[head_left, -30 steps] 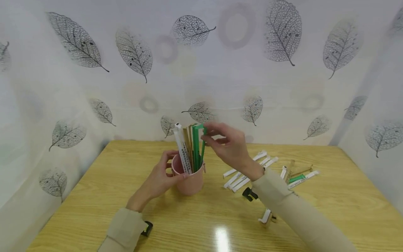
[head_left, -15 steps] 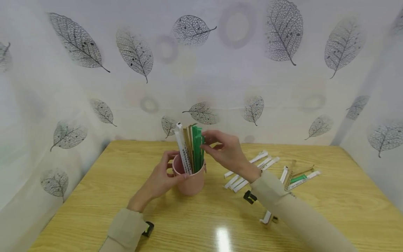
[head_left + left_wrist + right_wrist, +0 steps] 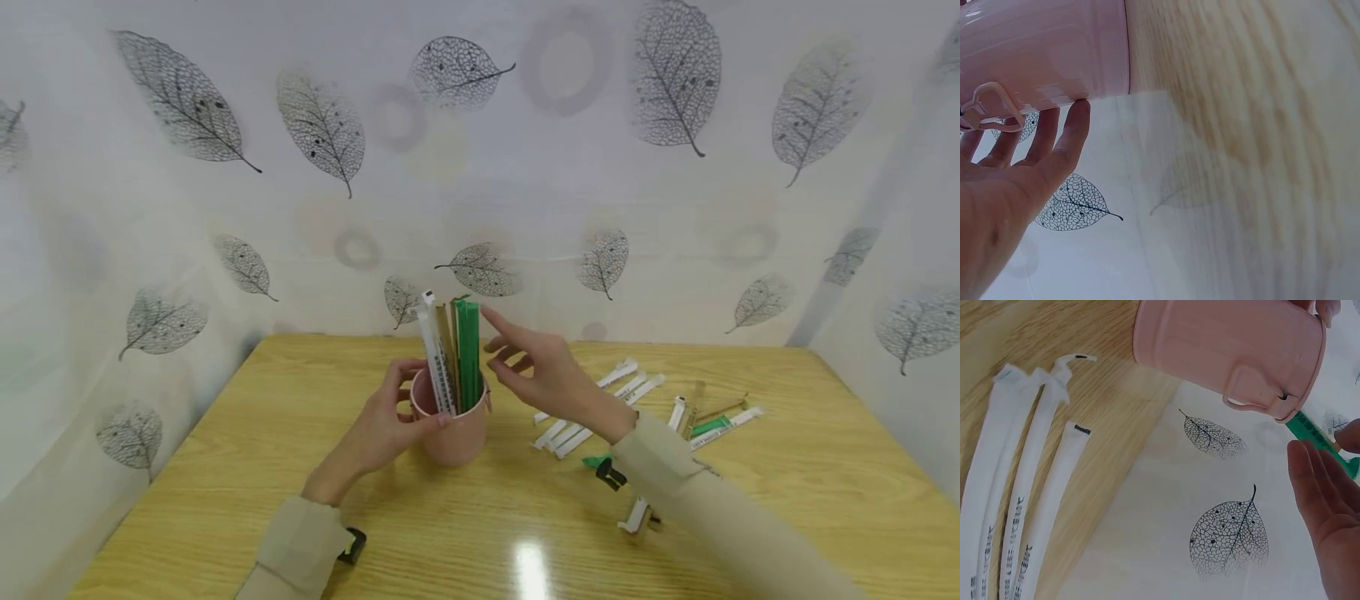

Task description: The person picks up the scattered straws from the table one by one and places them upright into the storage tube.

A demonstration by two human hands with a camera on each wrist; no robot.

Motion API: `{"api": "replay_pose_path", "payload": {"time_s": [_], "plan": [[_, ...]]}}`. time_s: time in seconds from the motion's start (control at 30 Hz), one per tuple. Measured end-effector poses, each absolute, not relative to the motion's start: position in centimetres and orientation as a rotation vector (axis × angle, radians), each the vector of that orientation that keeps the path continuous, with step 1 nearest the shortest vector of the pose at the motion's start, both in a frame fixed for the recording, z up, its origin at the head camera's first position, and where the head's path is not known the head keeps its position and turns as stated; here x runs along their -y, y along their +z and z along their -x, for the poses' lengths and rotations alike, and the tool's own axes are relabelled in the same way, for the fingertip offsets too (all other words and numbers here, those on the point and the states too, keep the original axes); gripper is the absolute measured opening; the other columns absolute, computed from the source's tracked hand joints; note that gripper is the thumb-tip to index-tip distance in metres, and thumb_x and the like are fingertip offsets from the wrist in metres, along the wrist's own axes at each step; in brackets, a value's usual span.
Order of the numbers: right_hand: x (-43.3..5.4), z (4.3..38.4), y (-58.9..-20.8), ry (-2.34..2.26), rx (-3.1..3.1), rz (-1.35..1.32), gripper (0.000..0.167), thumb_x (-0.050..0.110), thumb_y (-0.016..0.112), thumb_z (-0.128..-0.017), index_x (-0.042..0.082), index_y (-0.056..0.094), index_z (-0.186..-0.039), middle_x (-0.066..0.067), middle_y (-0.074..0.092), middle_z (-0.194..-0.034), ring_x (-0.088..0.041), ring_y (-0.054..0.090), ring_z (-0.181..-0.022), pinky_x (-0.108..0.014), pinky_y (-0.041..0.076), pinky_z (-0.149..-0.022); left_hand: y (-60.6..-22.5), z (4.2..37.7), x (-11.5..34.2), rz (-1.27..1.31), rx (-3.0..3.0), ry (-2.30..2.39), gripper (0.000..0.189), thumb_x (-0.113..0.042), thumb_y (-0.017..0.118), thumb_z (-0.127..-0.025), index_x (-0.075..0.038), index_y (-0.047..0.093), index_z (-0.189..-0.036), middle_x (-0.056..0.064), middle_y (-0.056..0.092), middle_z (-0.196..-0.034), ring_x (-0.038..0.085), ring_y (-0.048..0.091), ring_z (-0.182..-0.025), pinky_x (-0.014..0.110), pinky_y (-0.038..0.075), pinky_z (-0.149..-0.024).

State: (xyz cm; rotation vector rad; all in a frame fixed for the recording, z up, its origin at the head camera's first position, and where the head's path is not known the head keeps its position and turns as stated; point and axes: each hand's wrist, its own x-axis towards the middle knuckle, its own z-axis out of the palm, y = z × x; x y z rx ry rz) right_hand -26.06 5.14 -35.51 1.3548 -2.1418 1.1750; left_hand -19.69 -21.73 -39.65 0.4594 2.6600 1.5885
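Head view: one pink cup [image 3: 457,442], upright on a wood-grain table [image 3: 450,533], containing white sticks [image 3: 439,358], brown sticks [image 3: 446,325] and green sticks [image 3: 468,350], the green at its right side. Left hand [image 3: 382,421]: gripping the cup, thumb at the near rim. Right hand [image 3: 543,371]: holding nothing, thumb and index finger wide apart, index fingertip just beside the green sticks; contact cannot be told. Near the right forearm: loose white sticks [image 3: 588,417] and a mixed pile [image 3: 708,427].

Left wrist view: left fingertips against the cup wall, below a pink loop [image 3: 1010,106].

Right wrist view: right fingers extended near the cup's rim; loose white sticks lie side by side on the table.
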Motion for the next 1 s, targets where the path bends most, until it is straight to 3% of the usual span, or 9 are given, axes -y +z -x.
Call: {"api": "replay_pose_path", "payload": {"time_s": [0.13,0.3,0.37,0.5,0.73,1.0], "plan": [[-6.5,25.3,-34.9,1.082,2.228,-1.387,0.061,-0.002,0.069,-0.093,0.0,0.047,-0.15,-0.015,0.074,-0.113,-0.021,0.075,-0.093,-0.023,0.062,-0.073,-39.7,19.6,21.7,-0.465,-2.661,1.592,0.075,-0.032,0.078,-0.091,-0.021,0.032,-0.149,0.014,0.047,-0.148,0.038,0.057,-0.127,0.047,0.058,-0.097],[-9.5,24.4,-33.7,0.873,2.409,-1.585,0.028,-0.004,0.068,-0.092,0.005,0.073,-0.118,-0.007,0.075,-0.107,-0.013,0.072,-0.089,-0.02,0.06,-0.072,-39.7,19.6,21.7,-0.466,-2.661,1.592,0.075,-0.032,0.078,-0.091,-0.021,0.032,-0.149,0.014,0.047,-0.148,0.038,0.057,-0.127,0.046,0.058,-0.097],[-10.9,23.9,-33.5,0.787,2.516,-1.681,0.023,-0.005,0.067,-0.092,0.009,0.076,-0.108,-0.003,0.076,-0.102,-0.009,0.07,-0.086,-0.019,0.059,-0.071,-39.7,19.6,21.7,-0.464,-2.66,1.589,0.075,-0.032,0.078,-0.091,-0.021,0.032,-0.149,0.014,0.046,-0.148,0.038,0.057,-0.127,0.046,0.058,-0.097],[-13.7,22.6,-34.0,0.68,2.766,-1.762,0.023,-0.003,0.066,-0.094,0.015,0.078,-0.104,0.001,0.076,-0.1,-0.003,0.068,-0.088,-0.021,0.058,-0.074,-39.6,19.6,21.8,-0.457,-2.666,1.578,0.075,-0.033,0.078,-0.091,-0.023,0.032,-0.149,0.013,0.046,-0.149,0.038,0.056,-0.128,0.047,0.057,-0.098],[-16.8,20.0,-35.6,0.601,3.01,-1.717,0.035,-0.008,0.067,-0.088,0.021,0.077,-0.106,0.01,0.072,-0.106,-0.01,0.069,-0.1,-0.028,0.06,-0.082,-39.3,19.5,21.8,-0.467,-2.671,1.569,0.075,-0.033,0.078,-0.091,-0.022,0.032,-0.149,0.014,0.046,-0.148,0.038,0.057,-0.127,0.046,0.057,-0.098],[-18.5,17.5,-37.3,0.346,2.952,-1.697,0.045,-0.009,0.077,-0.077,0.027,0.076,-0.105,0.015,0.066,-0.105,-0.005,0.061,-0.096,-0.023,0.054,-0.072,-39.2,19.3,21.6,-0.458,-2.668,1.581,0.075,-0.032,0.078,-0.091,-0.023,0.032,-0.149,0.013,0.046,-0.147,0.036,0.058,-0.125,0.046,0.057,-0.097]]}}
